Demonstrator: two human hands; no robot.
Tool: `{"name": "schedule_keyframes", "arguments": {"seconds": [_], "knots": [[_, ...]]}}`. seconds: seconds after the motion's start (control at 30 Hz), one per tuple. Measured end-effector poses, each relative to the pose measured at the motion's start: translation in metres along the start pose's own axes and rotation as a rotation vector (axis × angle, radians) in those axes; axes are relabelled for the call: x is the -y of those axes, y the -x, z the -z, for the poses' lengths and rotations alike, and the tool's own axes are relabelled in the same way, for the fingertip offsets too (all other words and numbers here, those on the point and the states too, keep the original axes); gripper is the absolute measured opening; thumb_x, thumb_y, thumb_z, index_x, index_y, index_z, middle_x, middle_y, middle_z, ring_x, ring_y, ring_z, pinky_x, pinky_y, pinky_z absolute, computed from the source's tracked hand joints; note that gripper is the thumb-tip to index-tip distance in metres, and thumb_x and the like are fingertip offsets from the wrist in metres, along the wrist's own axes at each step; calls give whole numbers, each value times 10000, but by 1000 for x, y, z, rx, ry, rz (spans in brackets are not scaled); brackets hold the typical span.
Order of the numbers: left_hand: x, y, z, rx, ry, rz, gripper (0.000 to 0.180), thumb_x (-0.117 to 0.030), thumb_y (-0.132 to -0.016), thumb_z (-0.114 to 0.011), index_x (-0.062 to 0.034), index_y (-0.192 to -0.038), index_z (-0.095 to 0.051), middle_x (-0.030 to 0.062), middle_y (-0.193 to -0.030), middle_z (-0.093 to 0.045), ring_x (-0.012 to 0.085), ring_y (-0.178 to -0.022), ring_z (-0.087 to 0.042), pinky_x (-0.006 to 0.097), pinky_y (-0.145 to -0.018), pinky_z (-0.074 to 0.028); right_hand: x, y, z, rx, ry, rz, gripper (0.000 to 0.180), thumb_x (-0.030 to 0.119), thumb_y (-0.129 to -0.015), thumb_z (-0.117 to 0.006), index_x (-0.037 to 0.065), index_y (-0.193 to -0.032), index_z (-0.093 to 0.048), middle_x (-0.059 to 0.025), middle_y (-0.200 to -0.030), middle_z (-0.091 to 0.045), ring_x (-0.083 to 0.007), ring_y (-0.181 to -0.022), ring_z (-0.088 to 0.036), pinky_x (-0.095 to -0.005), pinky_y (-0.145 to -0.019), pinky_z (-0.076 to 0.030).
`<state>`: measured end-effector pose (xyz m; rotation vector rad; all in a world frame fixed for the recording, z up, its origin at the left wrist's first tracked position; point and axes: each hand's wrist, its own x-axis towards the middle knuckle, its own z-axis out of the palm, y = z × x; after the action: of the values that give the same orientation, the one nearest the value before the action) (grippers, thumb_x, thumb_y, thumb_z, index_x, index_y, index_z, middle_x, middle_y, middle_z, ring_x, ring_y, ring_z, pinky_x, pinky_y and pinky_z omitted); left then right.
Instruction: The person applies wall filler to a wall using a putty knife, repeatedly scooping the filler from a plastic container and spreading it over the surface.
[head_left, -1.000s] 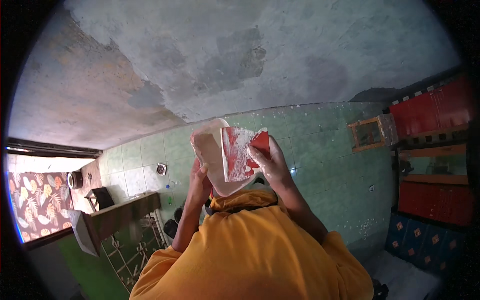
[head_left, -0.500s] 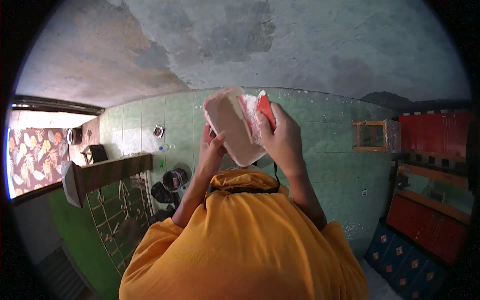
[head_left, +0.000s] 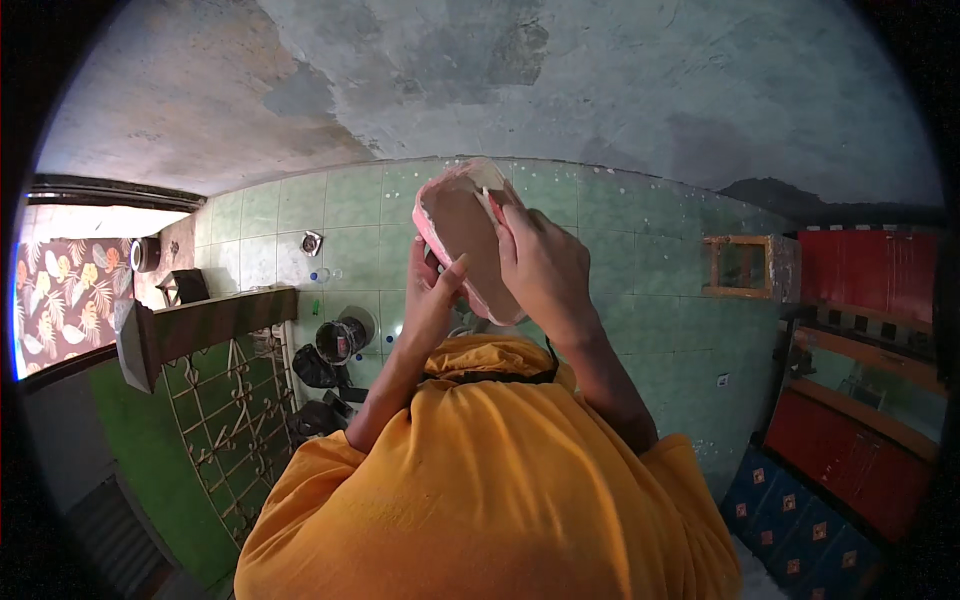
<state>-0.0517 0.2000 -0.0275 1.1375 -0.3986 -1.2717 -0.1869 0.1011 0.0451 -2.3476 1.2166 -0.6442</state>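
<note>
Your right hand (head_left: 545, 268) grips the pink-rimmed sandal (head_left: 465, 235) by its side, sole up, raised before the green tiled wall (head_left: 620, 260). Your left hand (head_left: 432, 295) closes on its lower edge, thumb on the sole. Keep both grips firm and the sandal steady, I'd say.

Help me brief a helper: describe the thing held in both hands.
Above the orange shirt, before the green tiled wall, the left hand and right hand hold a pink-rimmed oval sole. Unlike the dark pots beside it, it is flat and tan.
</note>
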Motion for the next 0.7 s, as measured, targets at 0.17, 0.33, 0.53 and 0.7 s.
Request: {"name": "schedule_keyframes", "arguments": {"seconds": [0.17,0.33,0.53,0.7], "knots": [[6,5,-5,4,57,6,630,-200,-925,-633,-103,-1444,-289,69,-1265,-552,115,-1038,-568,239,-738,-473,-18,5,7,-152,-135,13,168,167,-904,-637,18,-978,-612,-141,-808,-657,-287,-696,-658,-398,-610,-489],[4,8,-10,9,99,-15,649,-208,-920,-643,-89,-1446,-282,94,-1287,-542,170,-1132,-566,300,-862,-506,-47,17,11,-146,-562,-191,192,199,-937,-636,9,-917,-613,-101,-765,-633,-159,-597,-546,-307,-581,-453],[-7,13,-10,10,45,10,701,-280,-883,-645,-68,-1444,-282,131,-1302,-530,235,-1165,-580,376,-926,-515,-55,25,24,-141,-947,-632,177,181,-961,-612,5,-953,-620,-7,-785,-615,-50,-680,-526,-253,-583,-450],[-7,15,4,26,-83,39,740,-333,-852,-640,-48,-1437,-287,149,-1311,-521,273,-1204,-577,407,-989,-508,-72,31,10,-208,-1079,-727,221,253,-929,-642,61,-1041,-643,28,-852,-637,-31,-626,-557,-189,-440,-357]]}}
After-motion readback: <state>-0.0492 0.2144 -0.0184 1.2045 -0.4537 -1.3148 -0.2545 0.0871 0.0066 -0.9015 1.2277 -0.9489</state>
